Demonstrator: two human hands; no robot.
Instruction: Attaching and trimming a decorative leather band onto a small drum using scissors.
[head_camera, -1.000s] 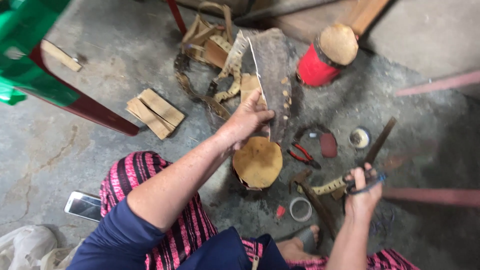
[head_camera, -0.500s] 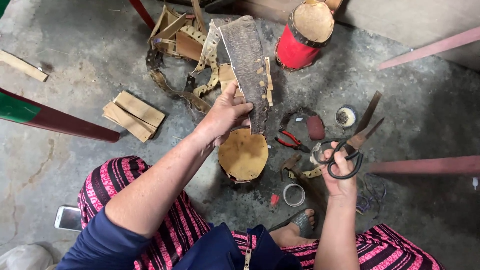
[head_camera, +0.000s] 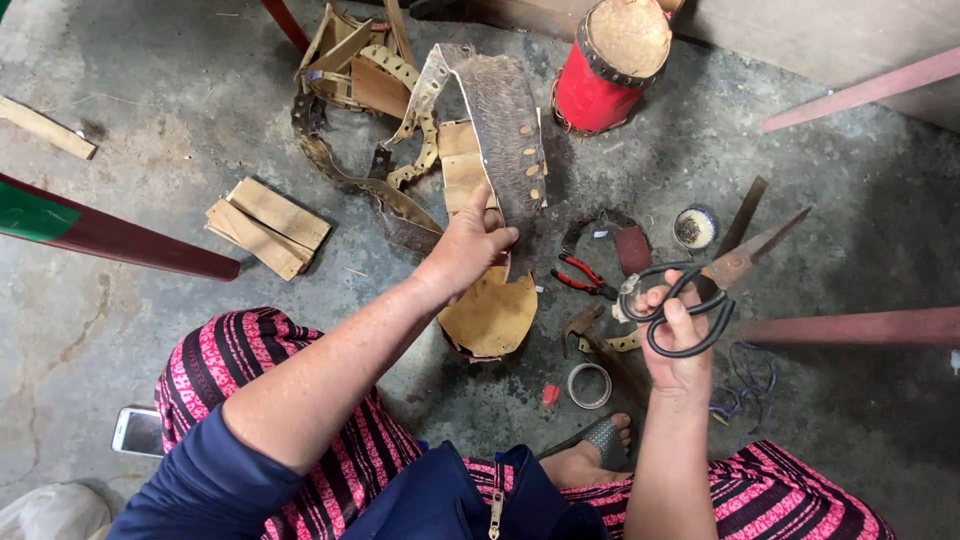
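Head: left hand (head_camera: 465, 250) grips hide strip (head_camera: 500, 125)

One scissors (head_camera: 700, 290); one pliers (head_camera: 582, 276); one red drum (head_camera: 605, 65).

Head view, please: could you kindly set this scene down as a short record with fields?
left hand: left hand grips a dark hide strip with punched holes
right hand: right hand holds large black scissors, fingers through the handles
under the strip: tan leather piece
floor nearby: red-handled pliers, tape roll, red drum, wooden slats, phone
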